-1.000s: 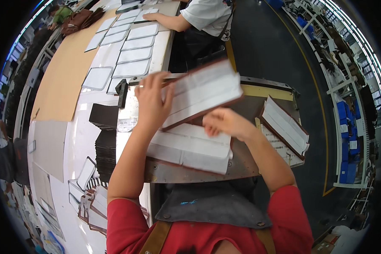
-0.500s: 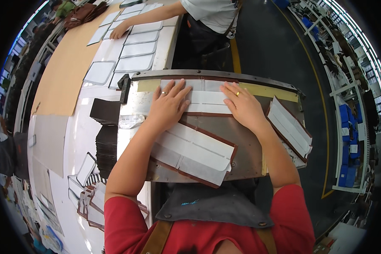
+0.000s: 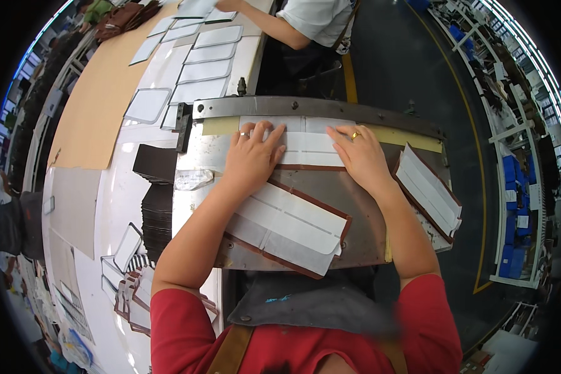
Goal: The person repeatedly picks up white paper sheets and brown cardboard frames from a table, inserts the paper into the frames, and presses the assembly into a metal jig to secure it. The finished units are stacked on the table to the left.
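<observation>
A white-lined panel with brown edges (image 3: pixel 308 142) lies on the metal plate (image 3: pixel 371 212) of a bench machine, its far edge at the long metal bar (image 3: pixel 330 107). My left hand (image 3: pixel 250 159) presses on the panel's left part, palm down and fingers extended. Over its right end rests my right hand (image 3: pixel 359 153), fingers stretched forward and slightly bent. Both hands are open, gripping nothing. Nearer to me, a second brown-edged panel (image 3: pixel 293 218) lies at a slant, partly beneath my left forearm. Another such panel (image 3: pixel 427 190) sits by the plate's right edge.
Left of the machine, a stack of black pieces (image 3: pixel 156 215) stands on the white table (image 3: pixel 115 187). Brown-edged pieces (image 3: pixel 137 302) lie closer to me. Beyond are rows of pale panels (image 3: pixel 206 71) and a co-worker's arm (image 3: pixel 271 25). Shelves with blue bins (image 3: pixel 512 206) line the right.
The metal bar has tilted up at the far edge and hides the panel's brown far border. My fingers have bent slightly. The co-worker's arm has moved farther away, lifting a pale panel.
</observation>
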Motion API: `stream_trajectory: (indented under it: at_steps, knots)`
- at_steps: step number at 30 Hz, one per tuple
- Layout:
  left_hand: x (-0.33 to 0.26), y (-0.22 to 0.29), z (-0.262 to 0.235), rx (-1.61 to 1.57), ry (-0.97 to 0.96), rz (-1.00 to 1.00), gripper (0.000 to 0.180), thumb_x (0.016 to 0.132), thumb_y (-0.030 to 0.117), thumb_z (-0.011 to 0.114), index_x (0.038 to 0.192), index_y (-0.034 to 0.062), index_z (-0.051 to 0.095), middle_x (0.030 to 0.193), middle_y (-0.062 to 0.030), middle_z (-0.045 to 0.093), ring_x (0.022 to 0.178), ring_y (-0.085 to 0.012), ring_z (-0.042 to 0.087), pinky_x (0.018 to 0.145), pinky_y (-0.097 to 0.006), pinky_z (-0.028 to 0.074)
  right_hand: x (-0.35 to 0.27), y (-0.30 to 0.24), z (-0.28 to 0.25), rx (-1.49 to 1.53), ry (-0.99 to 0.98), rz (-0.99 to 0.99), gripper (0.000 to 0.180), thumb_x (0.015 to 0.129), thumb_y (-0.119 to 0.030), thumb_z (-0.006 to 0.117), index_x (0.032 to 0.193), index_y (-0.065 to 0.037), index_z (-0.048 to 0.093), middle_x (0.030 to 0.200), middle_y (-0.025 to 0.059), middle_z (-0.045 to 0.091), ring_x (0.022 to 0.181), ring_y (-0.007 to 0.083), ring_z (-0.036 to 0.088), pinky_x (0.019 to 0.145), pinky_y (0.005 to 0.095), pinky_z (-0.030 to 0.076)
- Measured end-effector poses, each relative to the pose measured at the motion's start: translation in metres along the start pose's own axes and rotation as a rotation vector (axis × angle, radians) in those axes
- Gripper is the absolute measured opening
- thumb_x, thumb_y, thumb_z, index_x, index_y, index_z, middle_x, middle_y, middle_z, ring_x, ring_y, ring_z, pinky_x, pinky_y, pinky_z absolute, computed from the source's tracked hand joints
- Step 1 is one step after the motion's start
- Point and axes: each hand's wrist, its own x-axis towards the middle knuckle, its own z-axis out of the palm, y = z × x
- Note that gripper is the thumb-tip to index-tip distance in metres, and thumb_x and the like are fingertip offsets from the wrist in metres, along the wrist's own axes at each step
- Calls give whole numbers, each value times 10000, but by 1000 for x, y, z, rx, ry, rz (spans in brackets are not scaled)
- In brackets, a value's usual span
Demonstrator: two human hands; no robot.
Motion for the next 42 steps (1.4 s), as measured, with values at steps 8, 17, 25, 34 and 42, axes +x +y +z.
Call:
stream_trajectory:
  at_steps: [8, 17, 25, 34, 42]
  knots:
    - [-3, 2, 4, 2, 57, 26, 353, 875, 185, 579, 1223, 125, 558, 1188, -111, 542, 1101, -331, 489, 918, -421, 411, 17, -2, -5, 5, -10, -68, 256, 836, -137, 625, 1086, -83, 638, 1031, 60, 596, 990, 256, 530, 910, 389, 401]
    - [1, -7, 5, -82, -62, -122, 508, 826, 173, 631, 1275, 16, 453, 1216, -130, 516, 1098, -336, 497, 869, -425, 426, 94, -43, 56, 261, -60, -191, 299, 780, -28, 568, 1073, -49, 622, 1001, 63, 570, 946, 271, 525, 844, 376, 441]
    - [3, -14, -10, 183, 4, -196, 467, 895, 412, 532, 1233, 91, 560, 1206, -89, 549, 1086, -333, 532, 908, -420, 366, 65, -24, 32, -57, -36, -152, 153, 793, -43, 527, 912, -56, 622, 982, 41, 584, 941, 233, 555, 805, 360, 491]
    - [-4, -16, -17, 153, 32, -212, 435, 875, 384, 578, 1192, 87, 576, 1198, -101, 557, 1101, -341, 525, 941, -427, 358, 12, 24, -43, -165, -238, 311, 208, 830, -214, 590, 846, -9, 616, 865, 127, 628, 860, 291, 610, 747, 392, 484]
    - [-57, 28, -72, -40, -555, 240, 548, 822, 296, 662, 1330, 208, 478, 1403, -46, 431, 1310, -267, 378, 1106, -470, 235, -20, 0, -42, 589, 288, 490, 188, 853, -148, 623, 818, -2, 511, 724, 113, 576, 600, 219, 578, 573, 333, 466]
